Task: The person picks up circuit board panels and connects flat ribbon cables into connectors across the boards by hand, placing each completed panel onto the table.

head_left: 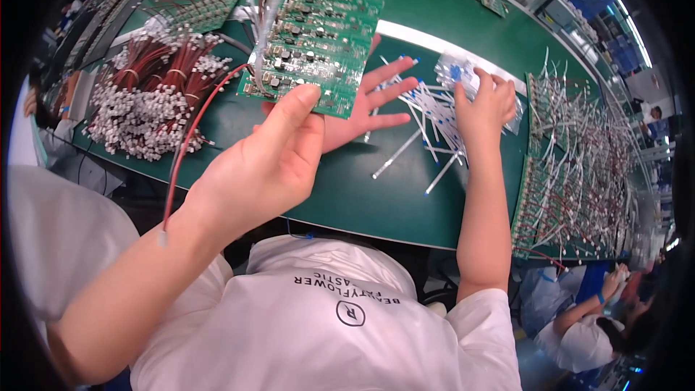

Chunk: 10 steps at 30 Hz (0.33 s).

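Note:
A person's hand (271, 156), reaching in from the left over my left arm, pinches the near edge of a green circuit-board panel (326, 51). My left hand (362, 105) is below and beyond it, palm up, fingers spread, holding nothing; the panel and the other person's hand hide its wrist and forearm. Farther right, my right hand (486, 105) has its fingers bent on a clear plastic bag (452, 69) with blue bits showing inside. Loose white flat ribbon cables (434, 123) with blue ends lie between my hands.
Bundled red-brown wires with white connectors (148, 116) are heaped at left on the green table (362, 195). Boards with wires (195, 14) lie behind them. At right, cable-covered boards (572, 159) line the table, and a person (579, 333) sits at lower right.

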{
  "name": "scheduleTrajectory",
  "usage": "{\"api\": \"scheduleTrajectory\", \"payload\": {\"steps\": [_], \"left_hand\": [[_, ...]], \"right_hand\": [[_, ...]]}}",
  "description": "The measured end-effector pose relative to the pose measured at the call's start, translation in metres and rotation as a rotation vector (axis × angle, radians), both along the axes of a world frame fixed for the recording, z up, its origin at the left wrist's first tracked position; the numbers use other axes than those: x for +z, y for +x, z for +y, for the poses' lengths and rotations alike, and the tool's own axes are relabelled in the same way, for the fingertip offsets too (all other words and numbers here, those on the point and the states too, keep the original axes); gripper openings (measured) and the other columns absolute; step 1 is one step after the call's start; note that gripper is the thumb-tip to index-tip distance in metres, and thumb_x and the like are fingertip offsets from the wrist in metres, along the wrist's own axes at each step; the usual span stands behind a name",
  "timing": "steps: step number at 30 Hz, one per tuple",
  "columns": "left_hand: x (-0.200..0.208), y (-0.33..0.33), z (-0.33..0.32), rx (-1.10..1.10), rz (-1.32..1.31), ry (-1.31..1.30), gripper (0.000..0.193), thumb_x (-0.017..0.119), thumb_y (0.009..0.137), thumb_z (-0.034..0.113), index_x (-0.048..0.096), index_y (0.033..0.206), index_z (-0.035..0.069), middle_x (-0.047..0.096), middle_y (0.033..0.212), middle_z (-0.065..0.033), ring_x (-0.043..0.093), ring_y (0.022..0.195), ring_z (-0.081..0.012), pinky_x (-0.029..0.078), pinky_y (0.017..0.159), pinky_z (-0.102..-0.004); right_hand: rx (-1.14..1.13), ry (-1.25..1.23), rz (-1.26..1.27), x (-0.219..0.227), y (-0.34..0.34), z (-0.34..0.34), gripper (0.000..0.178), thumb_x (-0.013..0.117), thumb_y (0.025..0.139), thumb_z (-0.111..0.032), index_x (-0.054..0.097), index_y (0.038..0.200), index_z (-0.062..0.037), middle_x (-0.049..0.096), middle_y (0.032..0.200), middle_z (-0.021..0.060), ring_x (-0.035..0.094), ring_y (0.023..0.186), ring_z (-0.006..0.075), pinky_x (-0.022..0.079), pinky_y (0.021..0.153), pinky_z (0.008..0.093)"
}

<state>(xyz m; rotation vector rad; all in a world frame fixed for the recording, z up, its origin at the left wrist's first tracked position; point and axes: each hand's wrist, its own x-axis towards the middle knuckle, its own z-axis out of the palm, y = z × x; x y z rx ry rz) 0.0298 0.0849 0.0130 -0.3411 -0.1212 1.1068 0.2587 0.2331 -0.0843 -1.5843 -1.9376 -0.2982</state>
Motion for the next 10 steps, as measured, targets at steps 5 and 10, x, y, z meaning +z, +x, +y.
{"api": "scheduleTrajectory", "payload": {"steps": [5, 10], "left_hand": [[-0.080, -0.004, 0.056, -0.008, 0.304, 0.453, 0.068, 0.032, 0.090, 0.061, 0.027, 0.144, 0.021, 0.020, 0.149, -0.0206, 0.024, 0.134, -0.0392, 0.020, 0.104, -0.0640], [-0.084, 0.000, 0.058, -0.062, 0.324, 0.421, 0.070, 0.033, 0.088, 0.063, 0.028, 0.144, 0.021, 0.022, 0.149, -0.0190, 0.027, 0.134, -0.0374, 0.022, 0.103, -0.0620]], "right_hand": [[-0.004, -0.033, -0.029, 0.006, -0.004, -0.011, 0.046, 0.065, 0.079, -0.029, 0.053, 0.120, -0.0095, 0.041, 0.126, 0.0215, 0.024, 0.130, 0.0421, 0.018, 0.103, 0.0574], [0.001, -0.078, -0.039, -0.001, -0.006, -0.010, 0.052, 0.066, 0.078, -0.031, 0.051, 0.124, -0.0114, 0.038, 0.131, 0.0220, 0.018, 0.134, 0.0432, 0.015, 0.103, 0.0599]]}}
